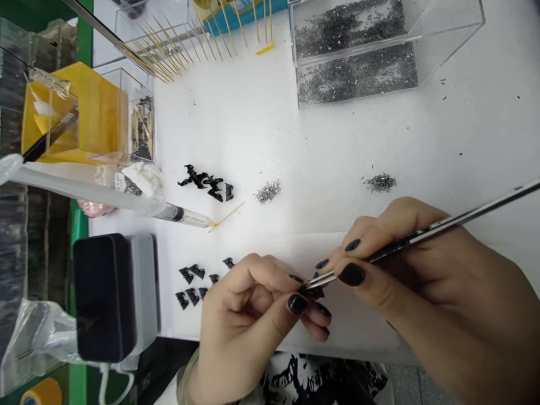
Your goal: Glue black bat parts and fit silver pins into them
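Note:
Between the thumb and fingers of my left hand (257, 309) is a small black piece (314, 288), partly covered by the fingertips. My right hand (405, 270) grips a pair of tweezers (426, 233) like a pen, and their two thin tips touch or nearly touch that piece. Several similar black pieces (192, 295) lie in rows left of my left hand, some perhaps behind it. A jumbled cluster of black pieces (202, 181) lies farther back. Two little heaps of tiny glittering bits, one silvery (268, 192) and one darker (380, 182), rest on the white surface beyond my hands.
A syringe (189, 217) points right, its tip at a thin stick (228, 216). At left stand a black phone-like device (105, 298), a yellow container (95, 107) and a clear box of sticks (143, 126). Thin wooden sticks (194, 42) and a clear tray (442, 48) are at the back.

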Tool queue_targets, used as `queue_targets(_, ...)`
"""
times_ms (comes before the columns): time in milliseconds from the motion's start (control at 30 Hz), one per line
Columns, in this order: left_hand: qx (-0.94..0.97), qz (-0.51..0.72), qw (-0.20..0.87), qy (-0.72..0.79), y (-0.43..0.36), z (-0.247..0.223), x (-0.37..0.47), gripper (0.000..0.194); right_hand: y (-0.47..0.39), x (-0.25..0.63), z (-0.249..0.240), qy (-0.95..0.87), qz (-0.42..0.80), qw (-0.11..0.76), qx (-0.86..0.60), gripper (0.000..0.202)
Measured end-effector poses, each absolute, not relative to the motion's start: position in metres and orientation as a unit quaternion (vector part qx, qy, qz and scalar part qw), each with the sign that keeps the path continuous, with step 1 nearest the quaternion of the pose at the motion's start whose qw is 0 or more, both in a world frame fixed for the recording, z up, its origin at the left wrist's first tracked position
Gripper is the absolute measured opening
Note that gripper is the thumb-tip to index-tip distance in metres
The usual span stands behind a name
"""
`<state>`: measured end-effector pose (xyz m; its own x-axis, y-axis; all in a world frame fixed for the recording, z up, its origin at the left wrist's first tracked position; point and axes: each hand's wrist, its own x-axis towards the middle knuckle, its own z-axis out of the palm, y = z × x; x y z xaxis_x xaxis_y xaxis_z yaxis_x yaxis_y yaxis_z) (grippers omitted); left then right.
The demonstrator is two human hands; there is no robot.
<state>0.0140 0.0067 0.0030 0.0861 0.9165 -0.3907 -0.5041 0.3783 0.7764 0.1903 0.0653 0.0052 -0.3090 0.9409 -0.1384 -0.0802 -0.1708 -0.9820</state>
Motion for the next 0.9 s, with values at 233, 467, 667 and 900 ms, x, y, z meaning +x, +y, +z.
queue_targets(233,0.244,0.504,0.702,0.441,0.0047,0.0011,0.0134,0.015,0.0725,0.1863,0.0109,-0.390,0.728,0.387,-0.409,0.018)
queue_targets(467,0.254,0.504,0.689,0.454,0.0081,-0.0002,0.0147,0.017,0.0701,0.1873,0.0081,-0.409,0.711,0.415,-0.393,0.016)
queue_targets(667,0.249,0.501,0.697,0.448,0.0068,0.0029,0.0151,0.021,0.0706,0.1871,0.0066,-0.422,0.697,0.423,-0.396,0.016)
queue_targets(900,0.248,0.497,0.692,0.461,0.0069,0.0039,0.0154,0.020,0.0702,0.1891,0.0072,-0.453,0.664,0.421,-0.420,0.016)
